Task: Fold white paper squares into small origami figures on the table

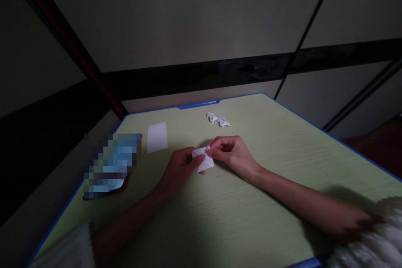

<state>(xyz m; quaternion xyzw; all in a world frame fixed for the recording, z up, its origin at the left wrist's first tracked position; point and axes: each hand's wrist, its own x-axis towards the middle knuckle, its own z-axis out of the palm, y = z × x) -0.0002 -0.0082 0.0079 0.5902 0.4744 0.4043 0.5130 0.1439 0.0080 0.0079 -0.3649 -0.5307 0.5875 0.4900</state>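
Between my hands, just above the middle of the table, is a small piece of folded white paper [206, 164] with crease lines across it. My left hand [183, 167] grips its left side, thumb on top and fingers underneath. At the paper's top edge, my right hand [235, 155] pinches a small folded part between thumb and fingertips. The exact fold under the right fingertips is hidden. Beyond my hands lie two small folded paper figures [223, 122], side by side. A flat white paper sheet [157, 137] rests to the left of them.
At the table's left edge lies a flat, blurred-out bluish object [114, 165] with a dark reddish rim. The light green table [266, 209] has a blue edge and a blue handle-like strip [199, 104] at the back. Cabinet panels [188, 21] stand right behind it.
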